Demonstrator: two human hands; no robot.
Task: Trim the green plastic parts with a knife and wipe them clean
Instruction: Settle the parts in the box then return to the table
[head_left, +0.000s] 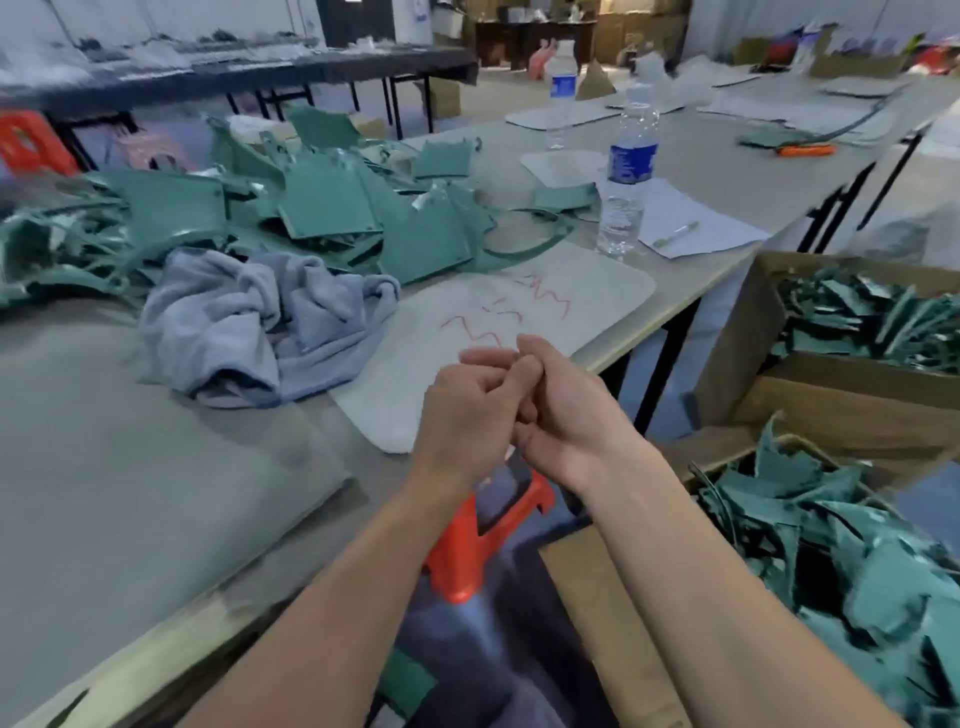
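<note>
Hands are meeting: left hand (465, 410) and right hand (569, 415), grips loosely curled, holding nothing. Green plastic parts (322, 208) are lying heaped on the bench (104, 467) beyond the cloth (249, 322); one probably needs drawing close before trimming.

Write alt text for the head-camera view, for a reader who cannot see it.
A person's left hand and right hand touch each other above the table edge. Behind lie a grey cloth and a pile of green plastic parts; cardboard boxes of green offcuts stand at right.
</note>
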